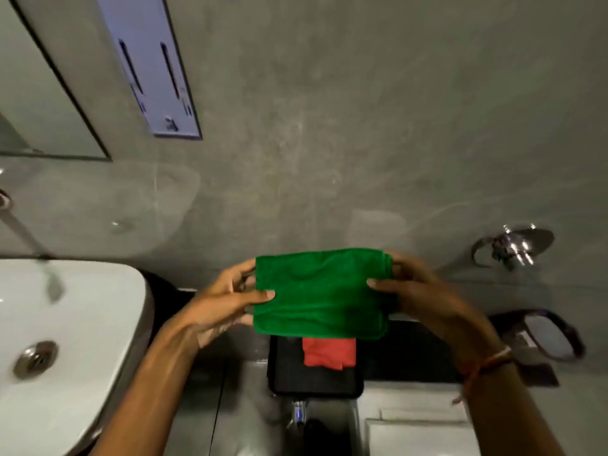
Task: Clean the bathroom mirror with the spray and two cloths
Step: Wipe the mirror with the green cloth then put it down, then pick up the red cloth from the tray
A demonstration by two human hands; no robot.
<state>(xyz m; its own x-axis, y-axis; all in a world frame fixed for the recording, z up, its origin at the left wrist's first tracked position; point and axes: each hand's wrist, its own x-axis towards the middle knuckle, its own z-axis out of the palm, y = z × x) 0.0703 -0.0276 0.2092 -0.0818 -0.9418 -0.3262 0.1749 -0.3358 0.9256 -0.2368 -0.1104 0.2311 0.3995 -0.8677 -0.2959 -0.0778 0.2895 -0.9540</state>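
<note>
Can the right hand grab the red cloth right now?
Probably not yet. The right hand and the left hand both pinch the folded green cloth, which hangs right over the red cloth on the black tray. It would need to let go first.

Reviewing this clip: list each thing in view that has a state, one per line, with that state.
green cloth: folded, held up flat between both hands
left hand: gripping the green cloth's left edge
right hand: gripping the green cloth's right edge
red cloth: folded, lying on the black tray, untouched
black tray: on the counter, holding the red cloth
sink: no water visible, drain open
</note>
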